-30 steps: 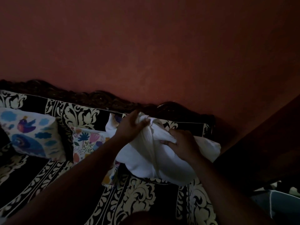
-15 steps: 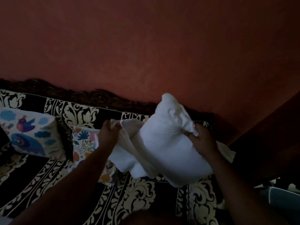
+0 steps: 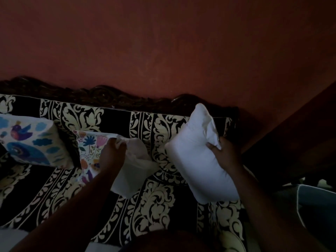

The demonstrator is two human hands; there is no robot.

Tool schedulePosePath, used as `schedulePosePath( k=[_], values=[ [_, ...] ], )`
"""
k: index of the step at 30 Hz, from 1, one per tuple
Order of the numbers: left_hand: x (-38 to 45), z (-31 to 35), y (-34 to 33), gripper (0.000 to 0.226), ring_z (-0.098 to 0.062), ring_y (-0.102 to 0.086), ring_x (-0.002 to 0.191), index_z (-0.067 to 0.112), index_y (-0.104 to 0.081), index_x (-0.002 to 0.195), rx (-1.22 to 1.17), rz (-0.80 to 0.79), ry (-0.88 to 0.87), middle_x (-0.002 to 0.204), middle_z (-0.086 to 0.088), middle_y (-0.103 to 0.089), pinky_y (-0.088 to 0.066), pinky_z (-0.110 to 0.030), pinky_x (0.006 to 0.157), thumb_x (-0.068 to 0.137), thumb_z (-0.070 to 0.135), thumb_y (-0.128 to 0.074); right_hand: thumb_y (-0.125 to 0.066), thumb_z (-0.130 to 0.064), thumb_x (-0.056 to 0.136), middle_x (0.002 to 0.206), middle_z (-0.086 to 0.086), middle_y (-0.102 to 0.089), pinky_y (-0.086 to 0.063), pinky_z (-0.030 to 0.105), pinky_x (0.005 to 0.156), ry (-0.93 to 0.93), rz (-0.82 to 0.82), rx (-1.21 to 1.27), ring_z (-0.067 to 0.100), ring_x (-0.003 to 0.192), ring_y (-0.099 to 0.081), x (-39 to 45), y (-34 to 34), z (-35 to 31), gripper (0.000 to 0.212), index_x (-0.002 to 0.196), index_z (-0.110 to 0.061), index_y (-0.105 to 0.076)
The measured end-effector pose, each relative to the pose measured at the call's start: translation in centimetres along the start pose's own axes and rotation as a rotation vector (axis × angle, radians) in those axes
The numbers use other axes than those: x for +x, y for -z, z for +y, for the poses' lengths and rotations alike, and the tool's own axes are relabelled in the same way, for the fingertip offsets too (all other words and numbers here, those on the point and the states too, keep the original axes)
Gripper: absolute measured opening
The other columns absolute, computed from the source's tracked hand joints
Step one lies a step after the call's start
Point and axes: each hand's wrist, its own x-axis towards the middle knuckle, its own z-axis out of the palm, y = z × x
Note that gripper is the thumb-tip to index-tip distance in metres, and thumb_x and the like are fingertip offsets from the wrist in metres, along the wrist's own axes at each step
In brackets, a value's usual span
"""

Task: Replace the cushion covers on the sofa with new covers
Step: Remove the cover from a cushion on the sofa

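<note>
From the head camera we see our right hand (image 3: 225,155) gripping the bare white cushion (image 3: 196,160) by its bunched edge above the sofa (image 3: 145,206), while our left hand (image 3: 113,153) pinches the limp white cover (image 3: 134,170), apart from it.

Your two forearms come up from the bottom of the frame, both bare with no sleeve showing. Your left hand (image 3: 113,153) sits at centre left, your right hand (image 3: 224,154) at centre right; neither shows a ring, watch or glove in this dim light.
</note>
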Motion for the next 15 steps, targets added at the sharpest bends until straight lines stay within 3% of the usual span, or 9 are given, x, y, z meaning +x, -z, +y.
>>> schedulePosePath(
  k=[4, 7, 10, 13, 15],
  values=[
    [-2.2, -1.5, -2.0, 0.03, -0.035, -0.066, 0.092, 0.018, -0.063, 0.108, 0.044, -0.13, -0.028, 0.1, -0.01, -0.071, -0.043, -0.035, 0.071, 0.091, 0.042, -0.064, -0.068, -0.044, 0.093, 0.103, 0.012, -0.07, -0.042, 0.032, 0.076, -0.128, -0.124, -0.102, 0.031, 0.1, -0.065, -1.3, -4.1, 4.0, 0.039, 0.107, -0.008, -0.066],
    [-4.2, -1.5, -3.9, 0.025, -0.033, -0.065, 0.095, 0.016, -0.064, 0.111, 0.054, -0.228, -0.043, 0.101, -0.008, -0.07, -0.043, -0.034, 0.072, 0.095, 0.035, -0.067, -0.066, -0.047, 0.094, 0.119, 0.01, -0.069, -0.049, 0.039, 0.09, -0.137, -0.21, -0.148, 0.032, 0.112, -0.063, -1.4, -6.6, 6.1, 0.044, 0.12, -0.011, -0.064],
    [-5.7, -1.1, -5.2, 0.022, -0.028, -0.063, 0.088, 0.014, -0.062, 0.109, 0.093, -0.286, -0.048, 0.093, -0.004, -0.064, -0.04, -0.033, 0.068, 0.097, 0.033, -0.065, -0.066, -0.038, 0.096, 0.126, 0.009, -0.067, -0.047, 0.04, 0.096, -0.124, -0.259, -0.181, 0.032, 0.119, -0.06, -1.1, -8.4, 7.4, 0.04, 0.127, -0.012, -0.061],
    [-6.7, -1.0, -6.1, 0.025, -0.031, -0.064, 0.093, 0.015, -0.062, 0.113, 0.113, -0.305, -0.05, 0.104, -0.009, -0.068, -0.042, -0.034, 0.071, 0.097, 0.034, -0.064, -0.057, -0.041, 0.1, 0.103, 0.008, -0.066, -0.042, 0.034, 0.077, -0.134, -0.308, -0.323, 0.033, 0.103, -0.062, -0.9, -9.4, 8.9, 0.022, 0.102, -0.019, -0.059],
    [-7.5, -0.6, -6.3, 0.032, -0.033, -0.063, 0.102, 0.014, -0.062, 0.121, 0.116, -0.302, -0.05, 0.114, -0.012, -0.067, -0.041, -0.033, 0.075, 0.097, 0.035, -0.065, -0.051, -0.051, 0.098, 0.097, 0.01, -0.066, -0.047, 0.037, 0.077, -0.171, -0.327, -0.325, 0.033, 0.097, -0.063, -1.0, -9.8, 9.3, 0.03, 0.095, -0.022, -0.057]
  ],
)
